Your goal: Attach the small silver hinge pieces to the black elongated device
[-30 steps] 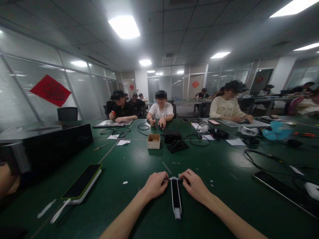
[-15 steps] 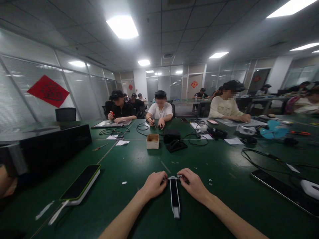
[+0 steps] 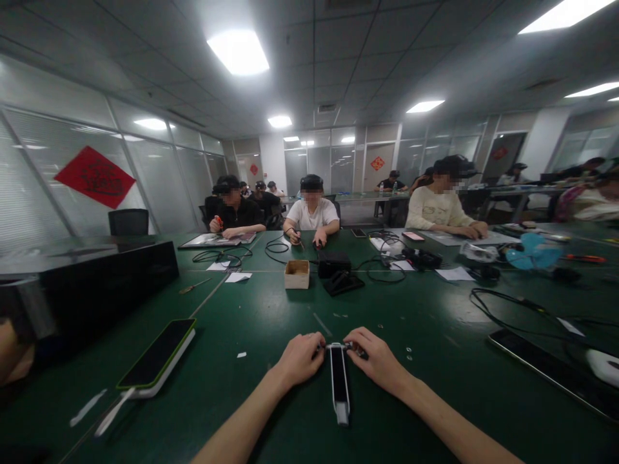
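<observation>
A long, narrow object [image 3: 340, 377] with a black middle, pale edging and a silver-grey near end lies on the green table in front of me. My left hand [image 3: 302, 357] is closed at the left of its far end, fingertips pinched together. A tiny bit of metal shows by those fingertips, too small to name. On the other side, my right hand [image 3: 371, 354] has its thumb and fingers curled around a small shiny metal part [image 3: 349, 345] beside the object's far end. Small metal rings [image 3: 409, 353] lie to the right of my right hand.
Farther off stand a small open box [image 3: 296, 275] and a black stand [image 3: 342, 281]. A green-edged phone [image 3: 157, 354] rests at left, a large dark phone [image 3: 551, 370] at right. Cables [image 3: 512, 303] and a blue fan [image 3: 534, 251] lie right. Several people sit opposite.
Both hands keep nearly the same place beside the narrow object. My right fingertips have shifted slightly around the small metal part. Across the table, a person's hands have moved a little.
</observation>
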`<state>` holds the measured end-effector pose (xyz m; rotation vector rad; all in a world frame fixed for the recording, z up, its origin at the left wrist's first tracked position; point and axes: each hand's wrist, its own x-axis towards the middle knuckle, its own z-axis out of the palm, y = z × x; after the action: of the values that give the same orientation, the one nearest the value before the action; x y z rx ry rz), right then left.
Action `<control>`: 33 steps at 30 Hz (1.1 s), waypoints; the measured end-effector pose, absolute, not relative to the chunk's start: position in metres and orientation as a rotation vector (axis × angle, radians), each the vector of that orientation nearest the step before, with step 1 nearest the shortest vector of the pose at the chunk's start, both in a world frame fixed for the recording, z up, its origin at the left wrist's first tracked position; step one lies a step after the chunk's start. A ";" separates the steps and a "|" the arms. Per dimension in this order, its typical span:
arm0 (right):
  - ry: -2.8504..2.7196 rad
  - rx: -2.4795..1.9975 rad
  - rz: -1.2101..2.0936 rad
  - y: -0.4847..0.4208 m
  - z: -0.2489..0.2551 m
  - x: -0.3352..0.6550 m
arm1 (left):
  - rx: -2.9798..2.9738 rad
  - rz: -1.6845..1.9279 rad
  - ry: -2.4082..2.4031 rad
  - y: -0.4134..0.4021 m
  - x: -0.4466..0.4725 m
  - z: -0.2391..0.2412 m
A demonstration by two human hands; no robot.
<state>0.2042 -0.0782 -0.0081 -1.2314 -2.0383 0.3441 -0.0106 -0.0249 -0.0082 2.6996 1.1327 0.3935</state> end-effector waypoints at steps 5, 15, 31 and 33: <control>-2.014 -1.263 0.379 -0.078 -0.010 0.202 | 2.689 0.389 1.154 -0.026 -0.011 -0.007; -2.040 -1.292 0.489 -0.084 -0.001 0.198 | 2.675 0.401 1.134 -0.028 -0.012 -0.002; -2.070 -1.236 0.424 -0.085 0.001 0.197 | 2.694 0.392 1.134 -0.027 -0.011 -0.006; -2.068 -1.229 0.418 -0.085 0.001 0.197 | 2.690 0.395 1.137 -0.027 -0.011 -0.006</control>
<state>0.1973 -0.0854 0.0012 -1.2288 -2.0677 0.4181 -0.0113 -0.0269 -0.0061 2.6904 1.1373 0.3950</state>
